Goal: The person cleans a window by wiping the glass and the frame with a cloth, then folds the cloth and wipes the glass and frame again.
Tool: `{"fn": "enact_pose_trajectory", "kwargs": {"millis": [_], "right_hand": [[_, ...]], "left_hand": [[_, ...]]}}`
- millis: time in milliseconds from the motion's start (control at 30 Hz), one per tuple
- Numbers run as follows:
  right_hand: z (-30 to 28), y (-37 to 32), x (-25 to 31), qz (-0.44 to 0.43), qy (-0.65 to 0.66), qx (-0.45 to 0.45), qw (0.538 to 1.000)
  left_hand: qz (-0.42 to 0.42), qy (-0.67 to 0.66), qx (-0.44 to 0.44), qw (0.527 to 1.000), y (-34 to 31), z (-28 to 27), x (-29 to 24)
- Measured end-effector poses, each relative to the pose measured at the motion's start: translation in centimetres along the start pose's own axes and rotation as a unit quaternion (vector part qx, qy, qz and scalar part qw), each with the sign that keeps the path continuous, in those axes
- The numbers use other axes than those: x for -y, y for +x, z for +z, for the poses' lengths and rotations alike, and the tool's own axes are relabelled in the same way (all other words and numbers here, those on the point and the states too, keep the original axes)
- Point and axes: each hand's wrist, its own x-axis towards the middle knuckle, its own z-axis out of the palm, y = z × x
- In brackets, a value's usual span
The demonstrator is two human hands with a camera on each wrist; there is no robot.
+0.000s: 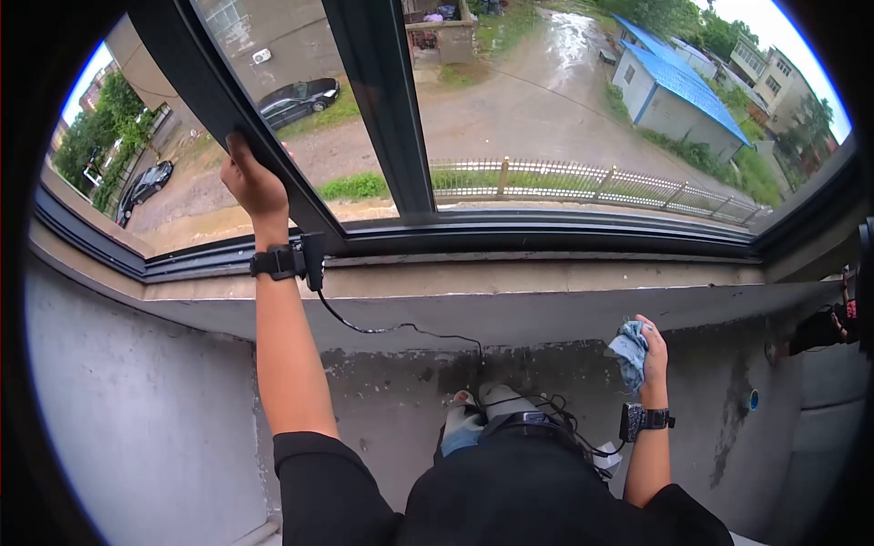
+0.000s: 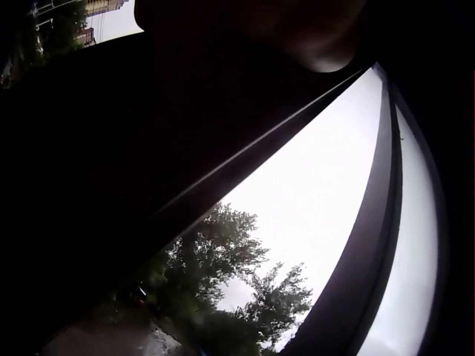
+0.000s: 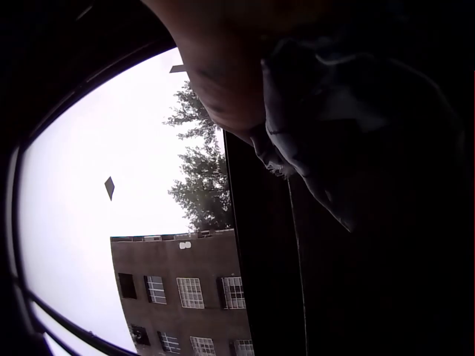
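My left hand [image 1: 255,188] grips the dark frame of the window sash [image 1: 296,187], reaching up and forward, the thumb side along the frame. In the left wrist view the hand [image 2: 319,37] is mostly in shadow against the dark frame. On the right, well below the sill, my right hand [image 1: 653,359] holds a crumpled blue-grey cloth [image 1: 628,353] that bunches out from the fingers. The right wrist view shows the same cloth [image 3: 326,126] dimly, its folds hanging beside the hand.
A concrete sill [image 1: 546,278] runs under the dark window frame [image 1: 546,227]. A cable [image 1: 391,328] trails from my left wrist band toward my waist. A dark upright frame member [image 1: 387,109] stands right of the sash. Outside are a yard, a fence [image 1: 583,182] and parked cars.
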Motion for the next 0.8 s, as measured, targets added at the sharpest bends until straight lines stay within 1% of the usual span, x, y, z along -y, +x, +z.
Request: {"fn": "enact_pose_trajectory", "kwargs": {"millis": [67, 100, 167, 200, 233, 267, 300, 333, 433, 467, 500, 567, 633, 667, 700, 767, 800], "right_hand": [[1.2, 0.1, 0.0, 0.036, 0.043, 0.049, 0.997], [1.9, 0.4, 0.2, 0.035, 0.047, 0.050, 0.997], [2.8, 0.8, 0.9, 0.066, 0.075, 0.103, 0.990], [3.2, 1.3, 1.0, 0.046, 0.077, 0.098, 0.991], [3.2, 2.0, 1.2, 0.052, 0.091, 0.113, 0.988], [3.1, 3.0, 1.3, 0.039, 0.103, 0.127, 0.986], [2.9, 3.6, 1.4, 0.034, 0.113, 0.138, 0.983], [3.3, 3.9, 2.7, 0.018, 0.135, 0.135, 0.981], [4.4, 4.6, 10.1, -0.059, 0.199, 0.029, 0.978], [4.2, 5.5, 12.1, -0.122, 0.234, -0.003, 0.965], [4.0, 6.8, 13.9, -0.185, 0.267, -0.030, 0.945], [4.2, 9.4, 16.8, -0.299, 0.319, -0.127, 0.891], [5.0, 12.8, 18.1, -0.366, 0.327, -0.176, 0.853], [6.9, 13.9, 18.7, -0.434, 0.215, -0.286, 0.827], [8.6, 14.5, 18.4, -0.478, 0.100, -0.332, 0.807], [13.3, 14.3, 17.6, -0.564, -0.055, -0.377, 0.733], [16.3, 13.6, 16.8, -0.602, -0.099, -0.368, 0.702]], "left_hand": [[-0.008, 0.006, -0.012, 1.000, -0.2, 0.1, -0.2], [-0.007, -0.005, -0.022, 1.000, -0.1, 0.2, 0.0], [-0.021, -0.005, -0.035, 0.999, -0.3, 0.0, 0.5], [-0.025, -0.034, -0.057, 0.998, -0.2, 0.1, 1.2], [-0.036, -0.035, -0.070, 0.996, -0.3, 0.3, 1.4], [-0.024, -0.025, -0.073, 0.997, -0.4, 0.4, 1.3], [-0.045, -0.004, -0.081, 0.996, -0.5, 0.1, 1.5], [-0.023, 0.023, -0.104, 0.994, -0.5, 0.1, 1.8], [-0.038, 0.035, -0.092, 0.994, -0.8, 0.4, 0.7], [-0.042, 0.033, -0.094, 0.994, -0.8, 0.2, 0.9], [-0.045, 0.030, -0.099, 0.994, -0.7, 0.1, 1.2], [-0.048, 0.027, -0.099, 0.994, -0.8, 0.3, 1.2], [-0.042, 0.029, -0.093, 0.994, -0.8, 0.0, 1.6], [-0.036, 0.030, -0.081, 0.996, -0.8, -0.1, 1.8], [-0.034, 0.018, -0.075, 0.996, -1.0, 0.1, 1.7], [-0.039, -0.016, -0.048, 0.998, -1.4, 0.6, 0.8], [-0.040, -0.037, -0.033, 0.998, -1.5, 0.9, 0.5]]}}
